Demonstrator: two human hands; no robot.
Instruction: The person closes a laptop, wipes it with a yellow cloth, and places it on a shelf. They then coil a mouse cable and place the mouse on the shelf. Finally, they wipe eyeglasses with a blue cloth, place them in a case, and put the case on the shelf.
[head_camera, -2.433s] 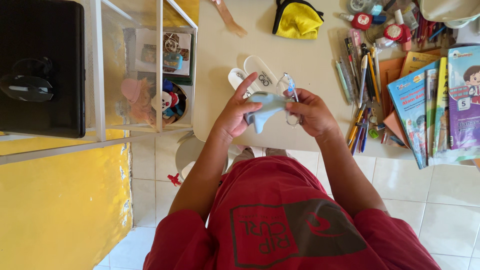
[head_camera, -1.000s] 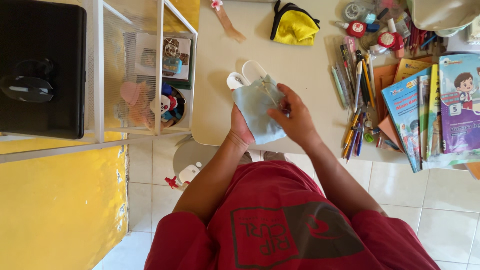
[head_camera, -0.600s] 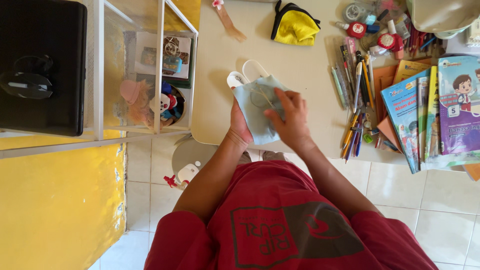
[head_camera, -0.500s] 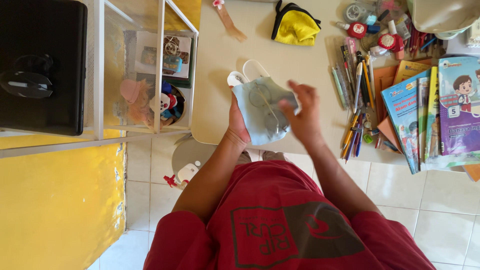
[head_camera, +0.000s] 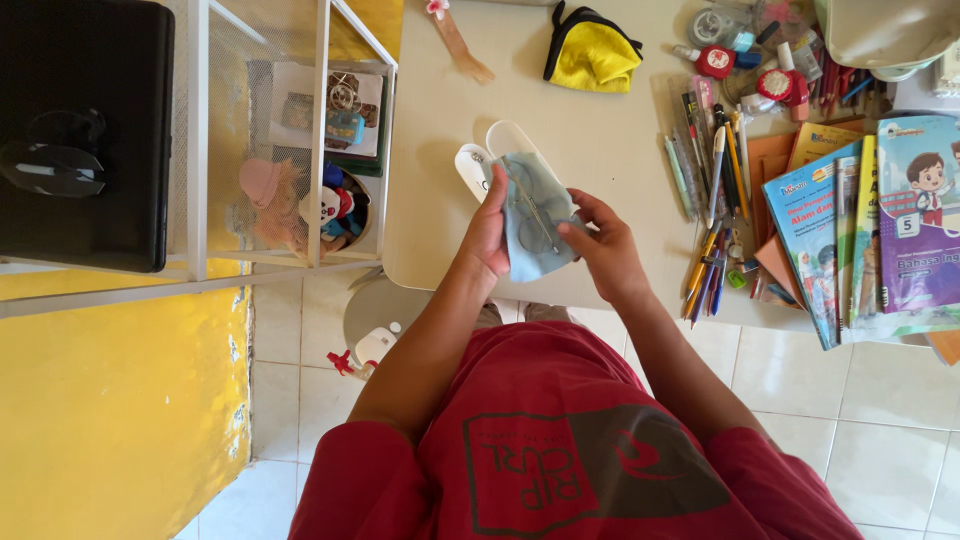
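Thin wire-rimmed glasses (head_camera: 535, 215), likely light and fragile, best gripped by the frame, lie on a soft pale-blue cloth (head_camera: 528, 248) cupped between left hand (head_camera: 487, 232) and right hand (head_camera: 604, 250), open white case (head_camera: 478, 165) just beyond the fingers.

We see a pale blue cleaning cloth (head_camera: 535, 225) held up over the near edge of the cream table (head_camera: 610, 150), curled partly around a pair of thin wire-rimmed eyeglasses (head_camera: 537, 212). The glasses lie folded on the cloth's inner face, lenses round and clear, their length running away from us. The cloth's lower end hangs in a loose fold. Just behind it, on the table, we see an open white glasses case (head_camera: 490, 152), both halves lying side by side.
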